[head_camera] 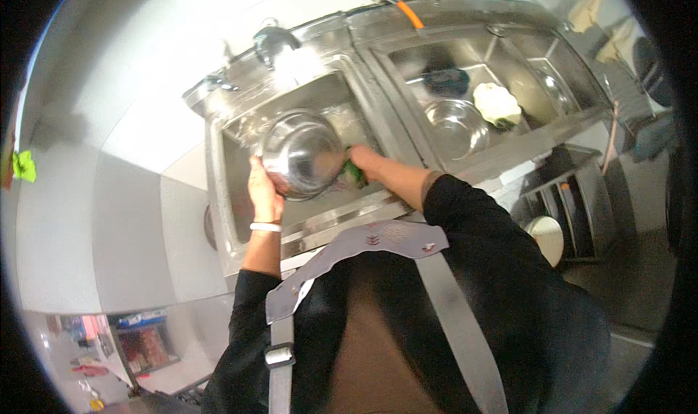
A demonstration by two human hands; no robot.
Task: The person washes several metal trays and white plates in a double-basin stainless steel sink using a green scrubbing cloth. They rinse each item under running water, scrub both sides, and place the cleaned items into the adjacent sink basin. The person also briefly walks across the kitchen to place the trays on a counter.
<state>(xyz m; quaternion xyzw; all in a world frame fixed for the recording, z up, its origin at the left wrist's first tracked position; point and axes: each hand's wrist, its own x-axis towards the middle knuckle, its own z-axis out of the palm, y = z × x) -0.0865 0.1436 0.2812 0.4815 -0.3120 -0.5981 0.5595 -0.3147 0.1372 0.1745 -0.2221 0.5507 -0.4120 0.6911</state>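
A round stainless steel bowl or pot (301, 152), tilted, is over the left sink basin (240, 217). My left hand (263, 189), with a white band at the wrist, grips its left rim. At the right side of the vessel is my right hand (364, 160), closed around a green scrubbing pad (355, 174). Part of the pad is hidden by the fingers, and motion blurs this area. Whether the pad touches the metal I cannot tell.
The right basin (512, 78) holds a steel bowl (455, 128), a pale scalloped dish (496, 105) and a dark object (446, 81). Taps (272, 38) line the back wall, one with an orange hose (410, 15). A slatted rack (567, 212) stands at the lower right.
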